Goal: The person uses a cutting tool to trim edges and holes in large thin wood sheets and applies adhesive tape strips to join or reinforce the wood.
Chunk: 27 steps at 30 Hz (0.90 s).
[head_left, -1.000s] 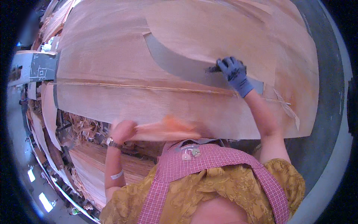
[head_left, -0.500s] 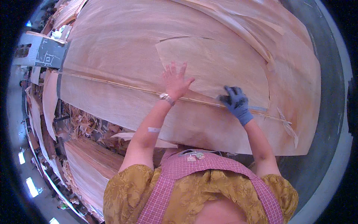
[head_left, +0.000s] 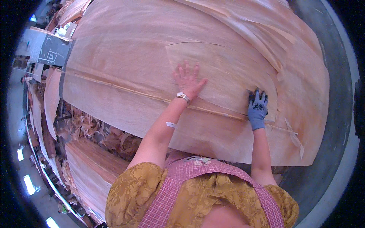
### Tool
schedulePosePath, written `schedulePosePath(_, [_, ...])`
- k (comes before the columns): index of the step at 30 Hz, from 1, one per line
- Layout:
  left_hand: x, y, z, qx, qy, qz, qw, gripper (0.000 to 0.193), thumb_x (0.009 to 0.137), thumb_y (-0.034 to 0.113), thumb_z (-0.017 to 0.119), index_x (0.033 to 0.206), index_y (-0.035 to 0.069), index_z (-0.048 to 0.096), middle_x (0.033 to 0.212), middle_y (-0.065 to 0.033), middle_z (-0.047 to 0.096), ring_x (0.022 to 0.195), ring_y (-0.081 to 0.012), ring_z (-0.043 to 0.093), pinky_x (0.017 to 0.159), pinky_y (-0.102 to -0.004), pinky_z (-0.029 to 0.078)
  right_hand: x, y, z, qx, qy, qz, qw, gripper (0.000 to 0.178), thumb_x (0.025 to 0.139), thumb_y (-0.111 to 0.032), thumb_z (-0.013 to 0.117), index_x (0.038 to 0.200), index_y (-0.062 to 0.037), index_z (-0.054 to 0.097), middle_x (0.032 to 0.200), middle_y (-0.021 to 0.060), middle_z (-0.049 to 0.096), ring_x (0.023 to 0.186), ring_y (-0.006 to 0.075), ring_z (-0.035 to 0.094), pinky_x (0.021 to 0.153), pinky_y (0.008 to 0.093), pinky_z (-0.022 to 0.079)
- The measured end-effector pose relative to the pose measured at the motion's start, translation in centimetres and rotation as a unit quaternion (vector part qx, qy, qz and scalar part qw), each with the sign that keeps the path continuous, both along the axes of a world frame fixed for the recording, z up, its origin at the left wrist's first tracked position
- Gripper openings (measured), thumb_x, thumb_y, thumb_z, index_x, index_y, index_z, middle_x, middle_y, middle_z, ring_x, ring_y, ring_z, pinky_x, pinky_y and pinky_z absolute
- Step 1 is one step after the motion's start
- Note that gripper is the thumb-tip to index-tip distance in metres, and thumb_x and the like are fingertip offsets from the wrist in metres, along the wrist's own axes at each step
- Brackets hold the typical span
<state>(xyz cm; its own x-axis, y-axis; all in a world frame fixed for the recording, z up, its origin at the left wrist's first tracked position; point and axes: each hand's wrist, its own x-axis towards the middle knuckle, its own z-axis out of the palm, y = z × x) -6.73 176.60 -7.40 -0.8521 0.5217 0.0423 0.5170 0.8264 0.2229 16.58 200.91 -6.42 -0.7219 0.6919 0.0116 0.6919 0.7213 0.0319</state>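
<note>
My bare left hand [head_left: 189, 81], with a watch at the wrist, lies with fingers spread on a loose piece of thin wood veneer [head_left: 224, 68]. That piece rests on a broad veneer sheet [head_left: 118, 45]. My right hand [head_left: 258, 106], in a blue-grey glove with dark fingertips, presses near the right end of the same piece, fingers stretched out. Neither hand grips anything. A long thin stick [head_left: 129, 89] crosses the sheet just on my side of both hands, passing close to the left wrist and the glove's cuff.
A torn veneer sliver [head_left: 294, 138] lies at the right, near the stick's end. Farther back, the sheet rises in long folds [head_left: 258, 45]. At the left are a dark board with white marks [head_left: 49, 51], a heap of veneer scraps [head_left: 91, 127] and a veneer stack [head_left: 89, 163].
My right hand has moved right along the veneer piece and now lies flatter on it. The left hand has shifted slightly right, still spread. A bluish strip at the piece's right edge no longer shows.
</note>
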Motion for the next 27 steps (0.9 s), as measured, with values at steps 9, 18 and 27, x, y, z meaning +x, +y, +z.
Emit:
schedulePosePath(9, [0.0,0.6,0.2,0.016,0.023,-0.017,0.999,0.081,0.083,0.066,0.057,0.152,0.032,0.030,0.160,-0.0162,0.017,0.147,-0.0443,0.009,0.112,-0.0693,0.008,0.7,0.0,-0.3,0.004,-0.006,-0.020,1.000,0.055,0.099,-0.048,0.044,0.148,-0.0224,0.039,0.148,0.0218,0.039,0.136,0.0415,0.036,0.093,0.0574,0.048])
schedulePosePath(18, [-1.0,0.6,-0.2,0.047,0.018,-0.032,0.998,0.084,0.079,0.062,0.064,0.150,0.029,0.034,0.159,-0.0173,0.018,0.147,-0.0445,0.006,0.111,-0.0700,0.005,0.3,-0.4,-0.3,0.001,0.023,-0.046,0.999,0.055,0.099,-0.051,0.042,0.147,-0.0234,0.041,0.149,0.0212,0.039,0.136,0.0416,0.038,0.091,0.0565,0.050])
schedulePosePath(27, [-1.5,1.4,-0.5,0.013,0.036,-0.050,0.998,0.082,0.082,0.069,0.055,0.152,0.033,0.029,0.160,-0.0157,0.017,0.148,-0.0424,0.006,0.112,-0.0685,0.004,0.4,-0.3,-0.3,-0.007,0.025,-0.061,0.998,0.055,0.098,-0.048,0.046,0.147,-0.0225,0.042,0.150,0.0225,0.037,0.136,0.0434,0.036,0.094,0.0558,0.049])
